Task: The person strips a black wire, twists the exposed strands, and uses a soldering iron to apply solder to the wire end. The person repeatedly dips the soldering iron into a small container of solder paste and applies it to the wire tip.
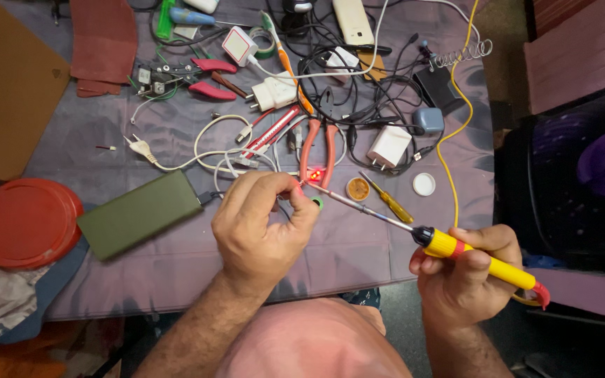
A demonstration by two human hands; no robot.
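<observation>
From the head camera, you have both hands over the table [358,259], which is draped in a grey-purple cloth.

Your left hand [260,227] is curled, thumb and fingertips pressed together on a small part at the edge of the cable tangle; what it pinches is too small to name, though a red light [314,172] glows just beside your fingertips and a small green ring [316,203] sits against your thumb.

Your right hand [467,276] is wrapped tight around the yellow handle of one soldering iron [449,245]. Its metal shaft runs up and left, and the tip reaches the spot by the red light, touching or nearly touching what your left hand holds.

Counted around them: one dark green power bank [138,213] lies just left of your left hand, with a cable plugged into its end. One red lid [22,222] rests at the table's left edge. One yellow-handled screwdriver [386,199] lies under the iron's shaft, beside one small round tin [358,188] and one white cap [423,184]. One pair of red-handled pliers [318,150] lies above your fingertips. I count three white plug adapters [388,147] among the cables, and one coiled wire stand [467,52] at the far right.
</observation>
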